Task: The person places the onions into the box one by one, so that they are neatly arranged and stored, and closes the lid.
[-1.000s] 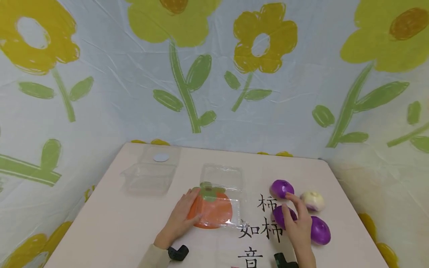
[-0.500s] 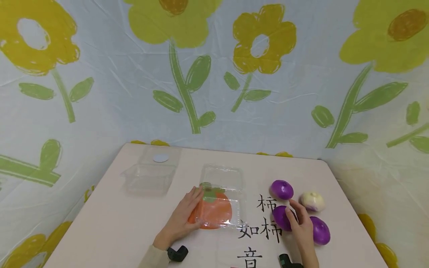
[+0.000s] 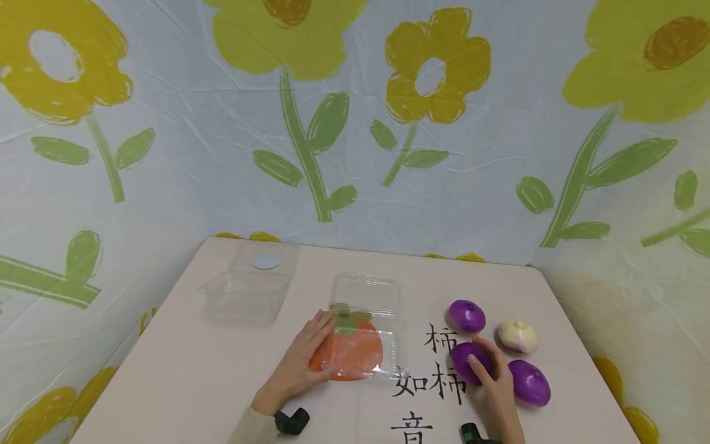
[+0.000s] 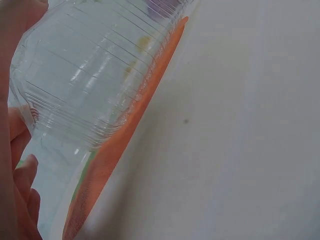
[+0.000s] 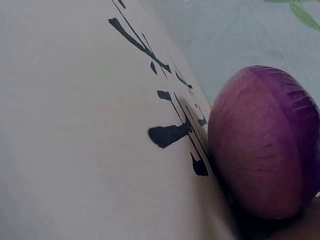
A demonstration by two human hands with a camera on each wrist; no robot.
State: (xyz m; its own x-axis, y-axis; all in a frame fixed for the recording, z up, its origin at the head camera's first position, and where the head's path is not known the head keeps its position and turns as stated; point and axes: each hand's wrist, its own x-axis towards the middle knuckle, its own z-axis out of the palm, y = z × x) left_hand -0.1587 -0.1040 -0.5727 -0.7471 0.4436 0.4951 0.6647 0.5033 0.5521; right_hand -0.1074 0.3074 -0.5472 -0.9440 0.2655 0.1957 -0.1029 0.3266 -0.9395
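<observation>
Around you from nine through twelve to three o'clock hangs a pale cloth (image 3: 355, 154) printed with yellow flowers, and below it spreads your beige bench (image 3: 166, 382). Toward ten o'clock on the bench stands a clear box (image 3: 241, 305), its lid raised on the twelve o'clock side. Near the middle sits your clear container (image 3: 366, 316), its lid folded back toward twelve, over an orange persimmon print (image 3: 318, 356). Your left hand (image 3: 302, 353) lies at its nine o'clock side, fingers extended along the wall and thumb spread apart by the corner at seven. Toward three o'clock, your right hand (image 3: 496, 376) pinches a purple onion (image 3: 463, 364) between thumb and fingers; you cannot tell whether it touches the bench. Taking that onion as the clock's centre, another purple onion (image 3: 466, 316) rests at twelve, a pale onion (image 3: 517, 336) at two and a third purple onion (image 3: 530, 383) between three and four. Black characters (image 3: 412, 428) run down to its seven o'clock. Smallest is the white sticker (image 3: 266, 261) on the box's lid.
</observation>
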